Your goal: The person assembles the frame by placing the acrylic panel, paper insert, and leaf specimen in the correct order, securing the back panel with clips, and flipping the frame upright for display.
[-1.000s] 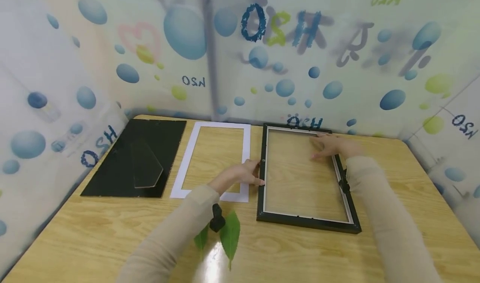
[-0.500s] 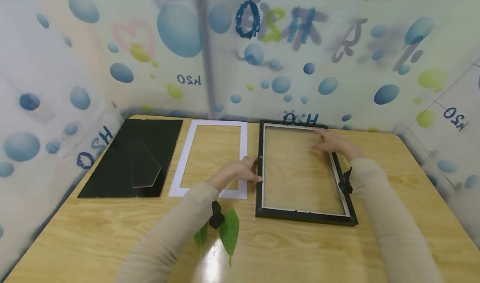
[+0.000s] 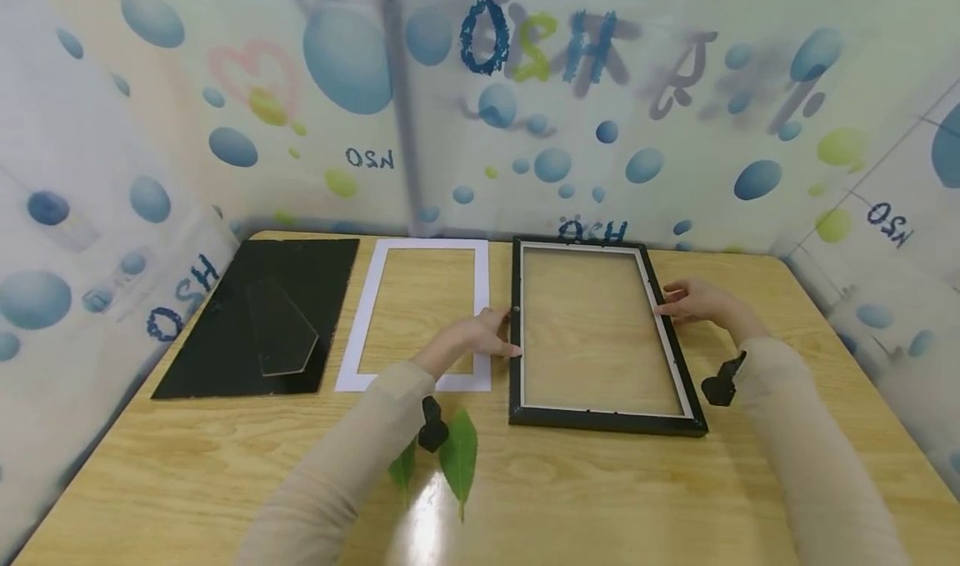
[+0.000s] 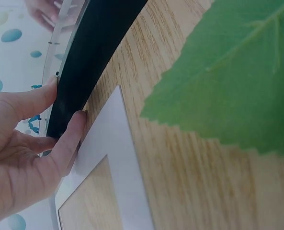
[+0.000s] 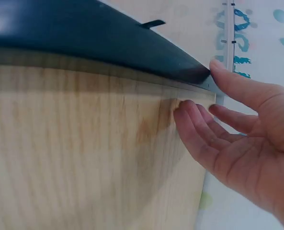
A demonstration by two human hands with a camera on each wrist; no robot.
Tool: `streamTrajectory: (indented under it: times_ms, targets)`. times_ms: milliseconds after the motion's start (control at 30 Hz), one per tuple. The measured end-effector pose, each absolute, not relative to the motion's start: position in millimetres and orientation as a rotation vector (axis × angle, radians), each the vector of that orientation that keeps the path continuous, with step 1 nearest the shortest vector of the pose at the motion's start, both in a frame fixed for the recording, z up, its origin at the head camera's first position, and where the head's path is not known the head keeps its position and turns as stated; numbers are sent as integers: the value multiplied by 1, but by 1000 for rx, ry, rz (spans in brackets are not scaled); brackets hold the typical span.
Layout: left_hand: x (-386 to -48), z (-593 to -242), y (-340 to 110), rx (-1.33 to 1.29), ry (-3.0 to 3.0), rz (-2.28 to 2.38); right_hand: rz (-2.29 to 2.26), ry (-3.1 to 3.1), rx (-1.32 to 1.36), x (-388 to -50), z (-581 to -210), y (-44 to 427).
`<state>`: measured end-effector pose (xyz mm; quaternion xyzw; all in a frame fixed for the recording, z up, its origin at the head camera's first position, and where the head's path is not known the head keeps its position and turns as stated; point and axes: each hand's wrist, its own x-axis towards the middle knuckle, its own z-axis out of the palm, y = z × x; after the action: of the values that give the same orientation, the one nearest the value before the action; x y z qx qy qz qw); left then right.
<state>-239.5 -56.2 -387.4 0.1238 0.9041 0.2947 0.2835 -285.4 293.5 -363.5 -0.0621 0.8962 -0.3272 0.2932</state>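
In the head view, I see the black picture frame (image 3: 607,421) lying on the wooden table (image 3: 570,499), near the back and right of the middle. My left grip (image 3: 487,334) is closed on the frame's left side, with the thumb on top. My right grip (image 3: 697,301) is by the frame's right side, loose and part way apart. Left of the frame lies a white card (image 3: 362,324) with a big hole in it. Left of that is a black board (image 3: 213,333) with a stand (image 3: 281,333) on it. A green leaf (image 3: 459,453) lies nearer to me, and a second leaf (image 3: 402,466) is partly hidden by the left sleeve (image 3: 330,474).

In the left wrist view, my left grip pinches the frame, thumb on the inner edge and a finger on the outer side. The card's corner is near the frame. A leaf looks very big here.

In the right wrist view, my right thumb tip is at the frame's edge. I can't tell if it presses. The other fingers bend softly below, apart from the frame. A little black tab (image 5: 154,23) sticks out of the frame.
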Motion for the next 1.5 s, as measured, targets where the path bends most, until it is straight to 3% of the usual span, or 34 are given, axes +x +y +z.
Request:
streamTrajectory:
  times_ms: [367,633,1100,1500]
  targets:
    - [-238,-388,-52,370,2477,758,-1071,2248,87,-267,-371,295]
    - [-231,-385,-59,387,2611,761,-961,2326,132,-266,-370,283]
    - [-242,-356,-137,170,2583,767,-1032,2324,276,-260,-367,283]
    - [-255,-356,-198,-56,2625,382,-997,2381,345,-269,-380,286]
